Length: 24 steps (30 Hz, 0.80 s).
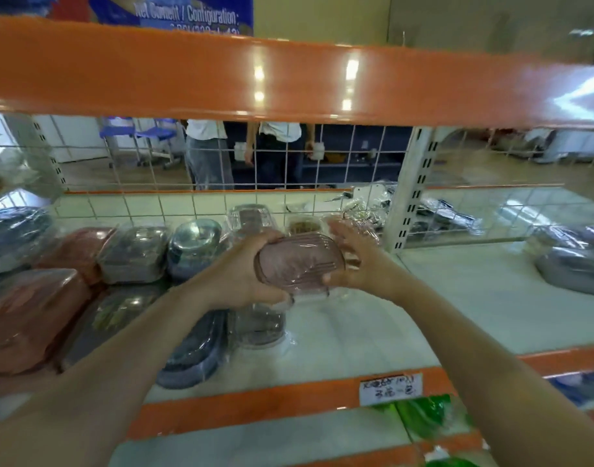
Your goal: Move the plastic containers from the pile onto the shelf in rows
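While held mid-frame above the shelf [373,315], a wrapped pink container [299,262] is clasped by left hand [246,269] and right hand [354,256], apparently for extending the rows.

Beyond the wire grid [288,170] I see a pale yellow wall [322,18], a blue poster [187,15], blue chairs [147,133], and ceiling lights glinting off the orange beam [288,79].

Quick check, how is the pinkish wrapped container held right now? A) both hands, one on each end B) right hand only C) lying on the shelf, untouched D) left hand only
A: the left hand grips the left end of the pinkish container and the right hand holds its right end, above the shelf.
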{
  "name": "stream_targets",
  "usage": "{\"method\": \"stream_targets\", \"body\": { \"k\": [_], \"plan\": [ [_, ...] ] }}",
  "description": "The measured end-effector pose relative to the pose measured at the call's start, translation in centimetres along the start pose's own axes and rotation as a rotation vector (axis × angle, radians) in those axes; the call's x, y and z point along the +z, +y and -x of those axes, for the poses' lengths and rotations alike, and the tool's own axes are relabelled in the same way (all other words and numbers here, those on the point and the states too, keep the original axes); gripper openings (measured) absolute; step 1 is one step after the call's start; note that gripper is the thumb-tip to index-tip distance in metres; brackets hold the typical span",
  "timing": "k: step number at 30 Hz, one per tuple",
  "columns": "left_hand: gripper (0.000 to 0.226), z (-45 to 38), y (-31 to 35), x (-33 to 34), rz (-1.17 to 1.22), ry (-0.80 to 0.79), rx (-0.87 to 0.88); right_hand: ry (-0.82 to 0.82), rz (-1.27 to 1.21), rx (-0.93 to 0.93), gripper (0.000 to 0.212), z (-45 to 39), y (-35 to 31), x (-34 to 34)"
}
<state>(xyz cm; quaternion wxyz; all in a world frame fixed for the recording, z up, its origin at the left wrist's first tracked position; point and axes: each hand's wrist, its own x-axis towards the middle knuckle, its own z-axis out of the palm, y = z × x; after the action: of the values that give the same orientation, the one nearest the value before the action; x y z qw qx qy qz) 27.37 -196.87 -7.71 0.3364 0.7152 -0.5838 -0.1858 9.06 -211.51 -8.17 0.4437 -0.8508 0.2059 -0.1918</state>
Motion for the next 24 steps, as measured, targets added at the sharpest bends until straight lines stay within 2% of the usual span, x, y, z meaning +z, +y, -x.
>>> {"method": "stream_targets", "body": {
  "k": [3, 7, 10, 13, 16, 19, 21, 24],
  "plan": [
    [0.095, -1.0, 1.2, 1.9, 0.017, -0.085, -0.017, -0.089, 0.130, -0.026, 0.093, 1.1, 1.5, -1.7],
    [0.096, -2.0, 2.9, 4.4, -0.040, -0.153, -0.018, -0.197, 0.228, 0.026, 0.111, 2.1, 3.9, -3.5],
    [0.096, -2.6, 3.8, 6.7, -0.072, -0.158, -0.036, -0.167, 0.299, 0.095, 0.107, 3.2, 5.5, -4.6],
    [0.094, -3.0, 4.5, 8.9, -0.125, -0.063, -0.100, -0.073, 0.404, 0.236, 0.101, 4.4, 7.3, -5.4],
    [0.073, -3.4, 4.1, 10.3, -0.199, 0.047, -0.185, -0.026, 0.530, 0.368, 0.092, 5.6, 8.7, -5.3],
    [0.048, -3.1, 3.0, 11.4, -0.267, 0.085, -0.242, 0.048, 0.576, 0.445, 0.081, 6.4, 9.6, -4.4],
    [0.039, -2.5, 2.6, 12.1, -0.275, 0.092, -0.254, 0.097, 0.611, 0.479, 0.081, 6.8, 9.9, -3.7],
    [0.034, -1.7, 2.2, 13.2, -0.259, 0.065, -0.297, 0.042, 0.672, 0.469, 0.089, 7.0, 9.5, -3.1]
  ]
}}
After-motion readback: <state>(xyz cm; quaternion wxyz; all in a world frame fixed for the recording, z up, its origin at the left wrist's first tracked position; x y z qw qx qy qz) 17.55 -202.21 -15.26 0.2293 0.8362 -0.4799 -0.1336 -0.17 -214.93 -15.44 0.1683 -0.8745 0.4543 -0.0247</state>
